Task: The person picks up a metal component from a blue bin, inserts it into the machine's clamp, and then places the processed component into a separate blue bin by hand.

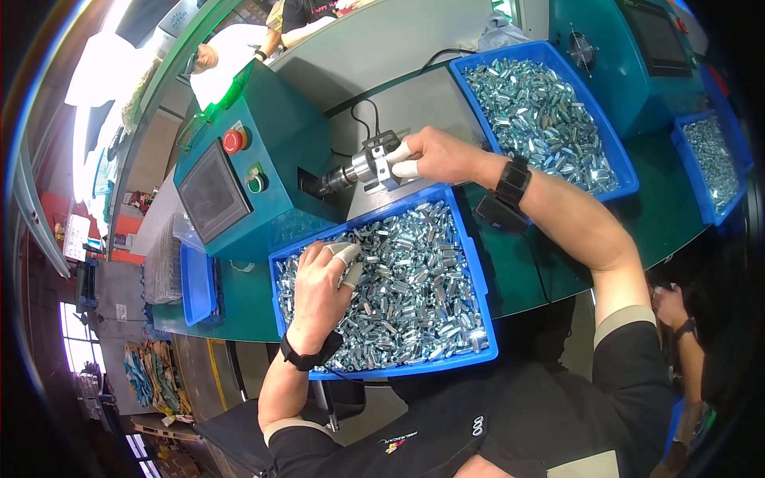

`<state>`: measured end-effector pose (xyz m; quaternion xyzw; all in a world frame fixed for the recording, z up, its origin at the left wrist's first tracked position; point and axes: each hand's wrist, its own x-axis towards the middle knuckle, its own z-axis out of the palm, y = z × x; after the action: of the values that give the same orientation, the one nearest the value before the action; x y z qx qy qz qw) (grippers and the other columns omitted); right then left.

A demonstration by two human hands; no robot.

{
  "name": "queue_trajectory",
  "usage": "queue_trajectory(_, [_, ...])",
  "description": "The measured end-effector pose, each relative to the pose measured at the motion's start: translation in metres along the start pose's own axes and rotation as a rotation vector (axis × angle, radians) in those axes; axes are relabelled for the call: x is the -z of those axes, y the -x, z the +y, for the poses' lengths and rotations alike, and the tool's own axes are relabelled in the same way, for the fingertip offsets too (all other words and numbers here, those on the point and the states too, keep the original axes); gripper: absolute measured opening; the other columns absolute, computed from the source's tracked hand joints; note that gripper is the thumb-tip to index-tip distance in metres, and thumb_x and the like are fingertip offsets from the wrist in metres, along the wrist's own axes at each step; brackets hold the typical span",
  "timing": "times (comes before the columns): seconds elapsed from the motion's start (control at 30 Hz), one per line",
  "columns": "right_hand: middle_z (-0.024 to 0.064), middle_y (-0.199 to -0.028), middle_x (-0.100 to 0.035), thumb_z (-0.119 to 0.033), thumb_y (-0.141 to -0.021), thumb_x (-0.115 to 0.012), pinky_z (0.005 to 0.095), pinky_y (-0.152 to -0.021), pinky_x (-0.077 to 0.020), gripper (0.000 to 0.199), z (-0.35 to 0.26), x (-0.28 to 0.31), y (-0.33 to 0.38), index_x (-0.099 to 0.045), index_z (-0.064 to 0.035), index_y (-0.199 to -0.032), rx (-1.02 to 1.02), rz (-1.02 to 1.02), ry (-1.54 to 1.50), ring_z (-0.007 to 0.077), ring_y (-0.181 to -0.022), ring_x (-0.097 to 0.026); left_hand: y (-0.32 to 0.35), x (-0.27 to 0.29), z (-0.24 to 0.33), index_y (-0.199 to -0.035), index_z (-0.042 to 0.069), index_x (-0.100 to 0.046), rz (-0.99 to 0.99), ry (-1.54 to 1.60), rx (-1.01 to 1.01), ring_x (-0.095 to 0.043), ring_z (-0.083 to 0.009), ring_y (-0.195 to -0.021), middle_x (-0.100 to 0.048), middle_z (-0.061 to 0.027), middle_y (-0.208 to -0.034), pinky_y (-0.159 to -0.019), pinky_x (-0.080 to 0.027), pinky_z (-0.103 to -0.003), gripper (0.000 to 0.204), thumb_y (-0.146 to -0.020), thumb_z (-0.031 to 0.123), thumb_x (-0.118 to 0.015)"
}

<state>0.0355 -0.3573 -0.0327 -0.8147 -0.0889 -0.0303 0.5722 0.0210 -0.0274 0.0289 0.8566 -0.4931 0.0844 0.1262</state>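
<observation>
My right hand (438, 157), with white covers on its fingertips, is at the silver metal fixture (381, 166) in front of the green machine's dark round chuck (339, 180). Its thumb and forefinger are pinched at the fixture's near end; whatever lies between them is hidden. My left hand (320, 279), also with white fingertip covers, reaches over the left part of the near blue tray (484, 307). Its fingers are curled down at the small shiny hexagonal metal pieces (406, 295) that fill the tray. Any piece in those fingers is too small to make out.
The green machine (271, 151) carries a screen (213, 191) and a red button (233, 141). A second blue tray (625, 179) of metal pieces stands beyond my right arm. Another machine (629, 72) is at the far right. A blue bin (198, 283) sits at the left.
</observation>
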Motion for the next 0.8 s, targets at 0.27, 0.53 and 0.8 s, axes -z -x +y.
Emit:
queue_trajectory(0.27, [0.0093,-0.107,-0.08,-0.018,-0.097,-0.075,0.0315,-0.091,-0.0537,0.034,-0.003,-0.002,0.002,-0.078,-0.0049,-0.128,-0.007,0.004,-0.005,0.0156,-0.097,-0.07,0.003,0.0,0.002,-0.114,0.005,-0.078,-0.034,0.018,0.025,-0.068,-0.0358,-0.106,-0.077,-0.0125,-0.112,-0.098,-0.052,-0.046,0.03,-0.084,0.006,-0.081])
queue_trajectory(0.53, [0.0075,-0.1,-0.08,-0.019,-0.098,-0.076,0.0294,-0.08,-0.0541,0.03,-0.004,-0.004,0.001,-0.078,-0.0014,-0.123,-0.005,0.054,-0.027,0.0115,-0.089,-0.07,0.006,-0.011,0.0,-0.113,0.005,-0.077,-0.066,0.064,0.015,-0.067,-0.034,-0.104,-0.075,-0.0109,-0.109,-0.094,-0.054,-0.043,0.028,-0.085,0.006,-0.08])
queue_trajectory(0.8, [0.0093,-0.085,-0.077,-0.03,-0.097,-0.078,0.0345,-0.067,-0.0545,0.034,0.002,0.016,-0.001,-0.075,0.0028,-0.106,-0.141,0.258,0.105,0.0167,-0.073,-0.071,0.005,-0.022,0.003,-0.105,0.007,-0.076,-0.148,0.069,-0.138,-0.066,-0.0316,-0.098,-0.07,-0.0085,-0.104,-0.087,-0.056,-0.043,0.021,-0.084,0.005,-0.078])
